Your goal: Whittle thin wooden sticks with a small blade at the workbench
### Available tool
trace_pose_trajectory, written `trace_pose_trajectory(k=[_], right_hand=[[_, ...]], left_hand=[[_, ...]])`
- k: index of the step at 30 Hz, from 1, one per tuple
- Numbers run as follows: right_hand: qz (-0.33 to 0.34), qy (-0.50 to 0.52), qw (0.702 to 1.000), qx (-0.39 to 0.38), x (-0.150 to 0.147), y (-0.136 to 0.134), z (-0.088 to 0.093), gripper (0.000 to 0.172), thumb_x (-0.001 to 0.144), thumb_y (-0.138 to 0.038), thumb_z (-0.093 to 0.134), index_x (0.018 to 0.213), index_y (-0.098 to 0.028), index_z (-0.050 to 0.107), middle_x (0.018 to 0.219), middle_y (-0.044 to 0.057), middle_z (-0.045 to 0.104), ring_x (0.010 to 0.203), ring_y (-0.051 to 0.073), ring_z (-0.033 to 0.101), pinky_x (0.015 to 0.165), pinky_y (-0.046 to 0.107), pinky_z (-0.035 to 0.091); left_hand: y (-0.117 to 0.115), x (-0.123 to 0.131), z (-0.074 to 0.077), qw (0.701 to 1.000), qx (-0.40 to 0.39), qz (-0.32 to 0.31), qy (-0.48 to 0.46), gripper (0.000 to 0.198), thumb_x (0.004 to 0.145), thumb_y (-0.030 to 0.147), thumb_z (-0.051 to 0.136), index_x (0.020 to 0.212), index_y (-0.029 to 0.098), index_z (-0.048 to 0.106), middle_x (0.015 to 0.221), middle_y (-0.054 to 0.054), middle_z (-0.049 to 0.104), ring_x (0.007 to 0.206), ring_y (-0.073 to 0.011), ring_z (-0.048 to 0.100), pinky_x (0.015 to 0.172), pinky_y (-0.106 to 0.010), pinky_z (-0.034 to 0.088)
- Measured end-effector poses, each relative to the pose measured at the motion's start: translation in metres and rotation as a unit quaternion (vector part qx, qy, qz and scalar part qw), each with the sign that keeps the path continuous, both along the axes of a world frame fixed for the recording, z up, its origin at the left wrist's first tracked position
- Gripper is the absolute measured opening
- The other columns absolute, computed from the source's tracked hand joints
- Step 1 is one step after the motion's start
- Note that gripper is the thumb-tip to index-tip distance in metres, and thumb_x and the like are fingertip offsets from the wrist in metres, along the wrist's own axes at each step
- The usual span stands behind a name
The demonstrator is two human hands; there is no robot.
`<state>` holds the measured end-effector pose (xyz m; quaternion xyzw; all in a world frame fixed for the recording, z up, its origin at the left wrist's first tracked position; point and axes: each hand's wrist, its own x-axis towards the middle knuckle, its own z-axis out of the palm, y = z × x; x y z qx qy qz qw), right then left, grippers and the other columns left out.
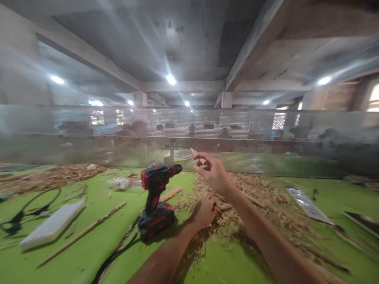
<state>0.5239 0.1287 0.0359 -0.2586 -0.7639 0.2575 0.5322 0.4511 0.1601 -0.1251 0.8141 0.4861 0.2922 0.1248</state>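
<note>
My right hand [215, 173] is raised above the litter, thumb and fingers pinched around a thin pale wood sliver [194, 151] whose pointed end sticks up past the fingertips. Lower down, my left hand [203, 212] rests low over the shavings with its fingers curled. A short wooden stick [225, 206] comes out at the right side of that fist, and the fingers hide its other end. Curly wood shavings [260, 191] lie around and beyond both hands. Left of my left hand, a red and black cordless drill [155, 197] stands upright on its battery.
On the green tabletop [97, 252] at left lie a long twisted stick [83, 234], a white block [53, 225] and a black cable [17, 221]. A clear plastic bottle [126, 183] lies behind the drill. A silvery packet [309, 205] is at right. Mesh screening [237, 154] crosses the back.
</note>
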Motion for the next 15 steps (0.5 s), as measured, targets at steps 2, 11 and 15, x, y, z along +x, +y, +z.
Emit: trace_pose_trajectory(k=[2, 11, 15], right_hand=[[-0.008, 0.036, 0.999, -0.036, 0.039, -0.001, -0.009, 0.025, 0.085, -0.042, 0.074, 0.095, -0.019, 0.071, 0.065, -0.002, 0.060, 0.058, 0.013, 0.055, 0.057, 0.026, 0.045], [-0.082, 0.228, 0.944, -0.225, 0.145, 0.027, -0.073, 0.060, 0.046, -0.054, 0.102, 0.068, -0.019, 0.060, 0.053, -0.005, 0.052, 0.045, 0.007, 0.047, 0.040, 0.018, 0.033], [-0.098, 0.227, 0.935, -0.254, 0.149, 0.033, -0.094, 0.052, 0.049, -0.043, 0.100, 0.074, -0.021, 0.060, 0.049, -0.009, 0.045, 0.040, 0.006, 0.038, 0.038, 0.018, 0.029]], left_hand=[[-0.001, 0.000, 0.000, 1.000, 0.008, 0.002, 0.002, 0.020, 0.089, 0.008, 0.054, 0.095, 0.018, 0.070, 0.111, -0.009, 0.068, 0.096, -0.0212, 0.066, 0.081, -0.030, 0.049], [0.003, -0.003, -0.005, 0.999, 0.024, 0.005, -0.029, 0.020, 0.088, 0.005, 0.055, 0.088, 0.021, 0.066, 0.105, -0.004, 0.068, 0.086, -0.0170, 0.064, 0.075, -0.027, 0.045], [0.007, -0.003, -0.007, 0.999, 0.015, 0.001, -0.039, 0.023, 0.087, 0.002, 0.052, 0.088, 0.020, 0.067, 0.099, -0.003, 0.067, 0.084, -0.0149, 0.062, 0.076, -0.025, 0.046]])
